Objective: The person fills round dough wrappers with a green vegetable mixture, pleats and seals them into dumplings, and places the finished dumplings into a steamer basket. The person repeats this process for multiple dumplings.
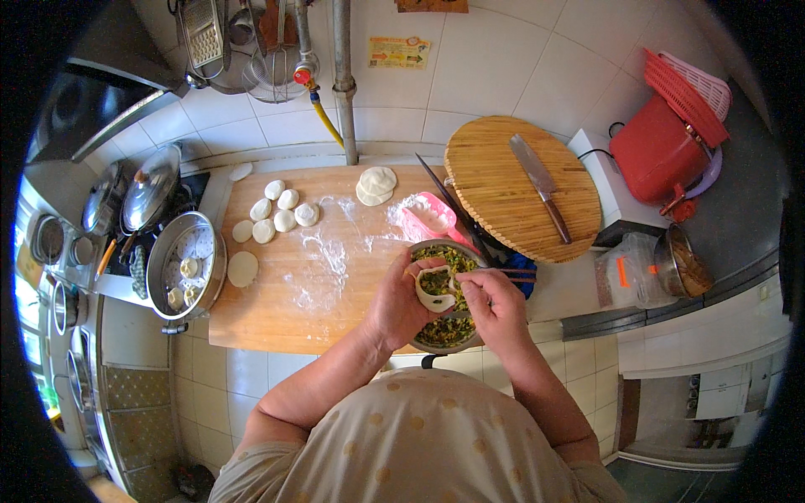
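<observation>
In my left hand [397, 302] lies a round dough wrapper [438, 303] cupped around a chopped green and yellow filling [435, 282]. The thumb and fingers of my right hand [497, 306] pinch the wrapper's right edge. Brown chopsticks [523, 275] stick out to the right from behind my right hand; whether it holds them I cannot tell. Below both hands stands a metal bowl [420, 344] of the same filling, partly covered by them. Just beyond it, a pink scoop [434, 215] holds white flour.
Several dough pieces [284, 220] and stacked wrappers [376, 185] lie on a floured wooden board [277, 320]. At left, a steamer pot [220, 264] holds three filled buns [189, 267]. A cleaver [541, 185] rests on a round bamboo board [484, 144] at right.
</observation>
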### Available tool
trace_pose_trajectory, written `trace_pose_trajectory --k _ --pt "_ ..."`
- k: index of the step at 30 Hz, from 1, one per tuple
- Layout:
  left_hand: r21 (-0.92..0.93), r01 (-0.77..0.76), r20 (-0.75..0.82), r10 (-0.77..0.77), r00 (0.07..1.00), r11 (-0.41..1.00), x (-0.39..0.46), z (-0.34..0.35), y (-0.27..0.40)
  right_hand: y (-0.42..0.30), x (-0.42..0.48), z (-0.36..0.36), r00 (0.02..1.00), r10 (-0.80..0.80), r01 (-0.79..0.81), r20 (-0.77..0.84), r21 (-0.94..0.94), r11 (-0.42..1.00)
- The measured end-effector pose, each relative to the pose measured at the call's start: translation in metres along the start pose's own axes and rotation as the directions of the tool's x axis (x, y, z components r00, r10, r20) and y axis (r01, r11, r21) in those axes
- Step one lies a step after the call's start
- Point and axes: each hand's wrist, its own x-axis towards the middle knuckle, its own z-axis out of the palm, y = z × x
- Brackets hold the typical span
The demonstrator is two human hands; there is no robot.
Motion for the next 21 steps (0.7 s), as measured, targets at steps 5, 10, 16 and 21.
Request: trace_pose_trajectory --k 5,10,16,21 --pt "0.018 0.095 -0.022 -0.094 0.995 0.995 0.001 0.004 -0.007 -0.001 0.029 -0.014 0.933 -0.294 0.310 0.205 -0.046 0.950" --pt "0.110 0.151 0.034 -0.156 0.987 0.982 -0.001 0.011 -0.010 0.001 0.039 -0.013 0.811 -0.381 0.502 0.444 -0.194 0.843" --pt "0.073 0.230 0.023 -0.233 0.972 0.970 0.005 -0.007 -0.014 0.048 0.044 -0.009 0.940 0.027 0.056 0.341 -0.233 0.971" --pt "0.124 0.249 0.038 -0.255 0.966 0.961 0.000 -0.004 -0.012 0.041 0.043 -0.004 0.896 0.057 -0.062 0.440 -0.003 0.998"
